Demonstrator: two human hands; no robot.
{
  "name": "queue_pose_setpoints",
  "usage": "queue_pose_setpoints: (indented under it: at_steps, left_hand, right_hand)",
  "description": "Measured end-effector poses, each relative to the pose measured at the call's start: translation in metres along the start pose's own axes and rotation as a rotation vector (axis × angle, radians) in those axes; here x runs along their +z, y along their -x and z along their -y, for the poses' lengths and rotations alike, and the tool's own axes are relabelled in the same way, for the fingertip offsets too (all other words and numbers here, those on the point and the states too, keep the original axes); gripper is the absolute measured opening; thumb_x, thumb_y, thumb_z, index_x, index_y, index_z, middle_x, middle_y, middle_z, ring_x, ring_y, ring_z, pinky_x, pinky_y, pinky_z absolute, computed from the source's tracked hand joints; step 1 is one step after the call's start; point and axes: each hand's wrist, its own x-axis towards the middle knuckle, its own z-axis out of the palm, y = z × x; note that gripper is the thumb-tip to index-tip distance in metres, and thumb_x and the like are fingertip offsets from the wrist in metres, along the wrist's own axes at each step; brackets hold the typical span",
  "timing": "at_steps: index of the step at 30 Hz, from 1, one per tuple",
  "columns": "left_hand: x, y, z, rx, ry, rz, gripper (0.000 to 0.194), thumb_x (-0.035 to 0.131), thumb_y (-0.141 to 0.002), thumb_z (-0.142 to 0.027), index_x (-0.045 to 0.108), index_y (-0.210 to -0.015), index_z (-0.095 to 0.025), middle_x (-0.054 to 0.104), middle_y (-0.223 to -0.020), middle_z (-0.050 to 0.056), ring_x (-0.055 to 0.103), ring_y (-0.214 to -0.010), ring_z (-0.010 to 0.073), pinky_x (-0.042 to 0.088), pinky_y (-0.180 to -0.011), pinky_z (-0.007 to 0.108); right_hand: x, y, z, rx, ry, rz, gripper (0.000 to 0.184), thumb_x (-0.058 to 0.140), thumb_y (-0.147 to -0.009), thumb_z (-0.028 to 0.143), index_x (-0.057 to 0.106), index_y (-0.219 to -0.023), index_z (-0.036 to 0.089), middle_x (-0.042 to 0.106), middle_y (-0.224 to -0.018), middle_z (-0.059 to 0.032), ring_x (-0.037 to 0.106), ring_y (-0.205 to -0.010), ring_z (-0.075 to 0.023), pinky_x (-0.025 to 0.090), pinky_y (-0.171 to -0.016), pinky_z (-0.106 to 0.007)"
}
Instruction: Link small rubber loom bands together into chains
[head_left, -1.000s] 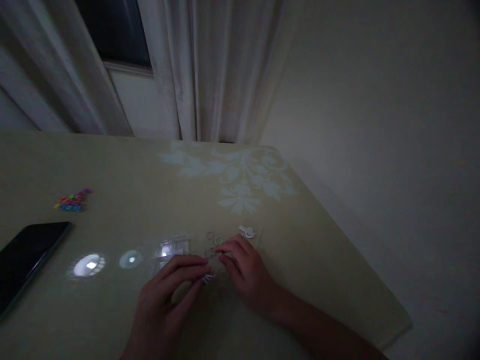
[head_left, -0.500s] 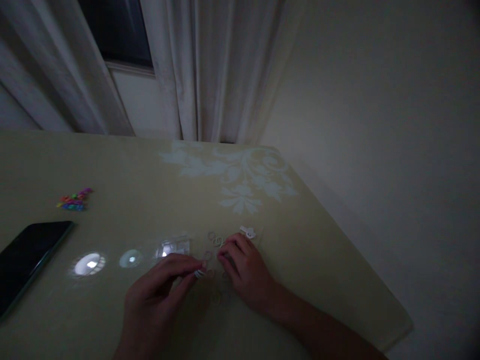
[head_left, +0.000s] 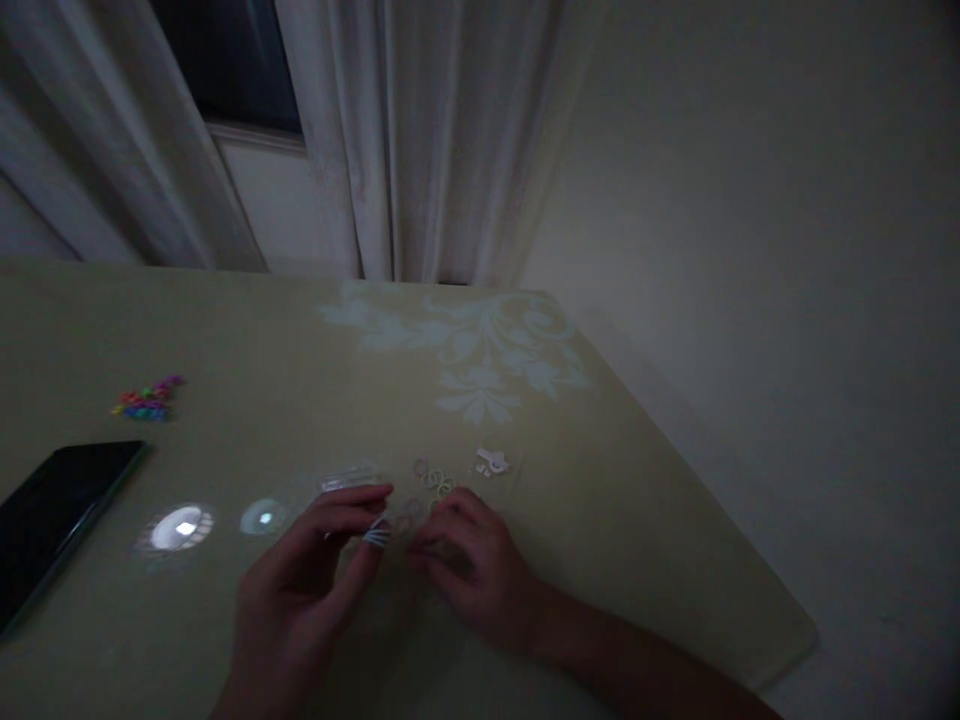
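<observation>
At the lower middle of the table my left hand (head_left: 300, 585) is closed, its thumb and fingers gripping a small bundle of pale rubber bands (head_left: 376, 535) that shows as light stripes at the thumb tip. Just to its right, my right hand (head_left: 480, 575) has thumb and fingertips pressed together; anything between them is too small and dim to make out. Several loose pale ring-shaped bands (head_left: 436, 482) lie on the table beyond the fingertips. A small white plastic piece (head_left: 493, 460) rests past my right hand. Behind the left fingers, a clear plastic box (head_left: 349, 478) is partly hidden.
A dark phone (head_left: 64, 520) lies at the left, with a small pile of colourful beads or clips (head_left: 148, 398) behind it. Light glares off the patterned tabletop (head_left: 247, 340). Curtains (head_left: 450, 140) hang behind the table, and a plain wall (head_left: 735, 300) rises at the right.
My left hand has shifted slightly left, and its index finger has lifted off the thumb. My right hand has moved left and down, uncovering more of the white piece and loose bands.
</observation>
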Motion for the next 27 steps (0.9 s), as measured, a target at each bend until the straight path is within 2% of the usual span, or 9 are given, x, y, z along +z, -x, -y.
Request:
queue_pose_setpoints:
  at_steps: [3, 5, 8, 12, 14, 16, 20, 23, 27]
  left_hand:
    - [-0.003, 0.001, 0.001, -0.06, 0.012, -0.086, 0.009, 0.08, -0.085, -0.022, 0.077, -0.091, -0.027, 0.083, -0.095, 0.0, 0.08, -0.088, 0.0153, 0.064, -0.081, 0.019]
    - [-0.004, 0.001, 0.002, -0.063, -0.015, -0.1, 0.01, 0.082, -0.083, -0.024, 0.079, -0.092, -0.028, 0.082, -0.09, -0.002, 0.079, -0.083, 0.0142, 0.063, -0.078, 0.017]
    - [-0.003, 0.001, 0.004, -0.042, -0.028, -0.052, 0.009, 0.081, -0.085, -0.026, 0.081, -0.094, -0.03, 0.081, -0.091, -0.002, 0.077, -0.084, 0.0134, 0.062, -0.077, 0.016]
    - [-0.003, 0.001, 0.005, -0.028, -0.023, 0.02, 0.005, 0.079, -0.089, -0.027, 0.081, -0.092, -0.03, 0.078, -0.092, -0.003, 0.075, -0.085, 0.0124, 0.06, -0.076, 0.015]
    - [-0.003, 0.001, 0.005, -0.022, -0.043, 0.039, 0.007, 0.077, -0.091, -0.028, 0.082, -0.095, -0.031, 0.078, -0.094, -0.003, 0.074, -0.086, 0.0121, 0.06, -0.076, 0.015]
    - [-0.002, 0.0, 0.004, -0.005, -0.067, 0.066, 0.013, 0.076, -0.092, -0.028, 0.083, -0.102, -0.033, 0.079, -0.097, -0.003, 0.075, -0.088, 0.0117, 0.06, -0.077, 0.014]
    - [0.001, 0.001, 0.001, 0.028, -0.076, 0.154, 0.022, 0.074, -0.093, -0.026, 0.082, -0.11, -0.037, 0.082, -0.098, -0.004, 0.078, -0.085, 0.012, 0.062, -0.074, 0.014]
    - [0.004, 0.003, 0.002, 0.09, -0.09, 0.239, 0.021, 0.073, -0.092, -0.022, 0.082, -0.106, -0.036, 0.085, -0.096, -0.004, 0.081, -0.083, 0.014, 0.064, -0.074, 0.017]
    - [0.006, 0.004, 0.006, 0.196, -0.118, 0.289, 0.027, 0.072, -0.092, -0.017, 0.082, -0.11, -0.034, 0.084, -0.108, 0.0, 0.081, -0.097, 0.0174, 0.065, -0.083, 0.022]
  right_hand:
    - [0.011, 0.005, -0.005, -0.155, 0.28, 0.161, 0.025, 0.07, -0.1, 0.044, 0.074, -0.106, 0.02, 0.068, -0.113, -0.0088, 0.062, -0.103, -0.0226, 0.05, -0.094, -0.036]
    - [0.017, 0.008, -0.006, -0.208, 0.384, 0.213, 0.026, 0.071, -0.1, 0.046, 0.074, -0.107, 0.021, 0.068, -0.117, -0.0085, 0.062, -0.106, -0.0235, 0.05, -0.098, -0.038]
    - [0.024, 0.012, -0.005, -0.211, 0.441, 0.261, 0.02, 0.069, -0.102, 0.041, 0.072, -0.106, 0.021, 0.069, -0.117, -0.0063, 0.062, -0.105, -0.0223, 0.049, -0.1, -0.037]
    - [0.025, 0.013, -0.003, -0.203, 0.49, 0.3, 0.017, 0.062, -0.106, 0.033, 0.07, -0.109, 0.018, 0.07, -0.117, -0.0086, 0.062, -0.107, -0.0249, 0.049, -0.101, -0.039]
    - [0.019, 0.011, 0.001, -0.138, 0.387, 0.281, 0.014, 0.06, -0.106, 0.029, 0.068, -0.109, 0.017, 0.069, -0.116, -0.0096, 0.061, -0.109, -0.0246, 0.049, -0.102, -0.038]
    - [0.009, 0.006, 0.006, -0.03, 0.169, 0.221, 0.009, 0.06, -0.106, 0.025, 0.065, -0.107, 0.018, 0.066, -0.114, -0.0086, 0.061, -0.109, -0.0218, 0.05, -0.099, -0.033]
    - [-0.01, -0.001, 0.015, 0.135, -0.213, 0.021, 0.008, 0.057, -0.106, 0.025, 0.06, -0.099, 0.021, 0.058, -0.097, -0.0019, 0.057, -0.089, -0.0157, 0.047, -0.08, -0.027]
    - [-0.016, 0.0, 0.018, 0.188, -0.326, -0.02, 0.012, 0.058, -0.106, 0.029, 0.06, -0.097, 0.022, 0.054, -0.091, 0.0002, 0.051, -0.08, -0.0144, 0.042, -0.072, -0.027]
    - [-0.012, 0.004, 0.019, 0.158, -0.378, 0.013, 0.011, 0.058, -0.105, 0.03, 0.06, -0.098, 0.022, 0.055, -0.093, -0.0005, 0.052, -0.085, -0.0153, 0.043, -0.077, -0.029]
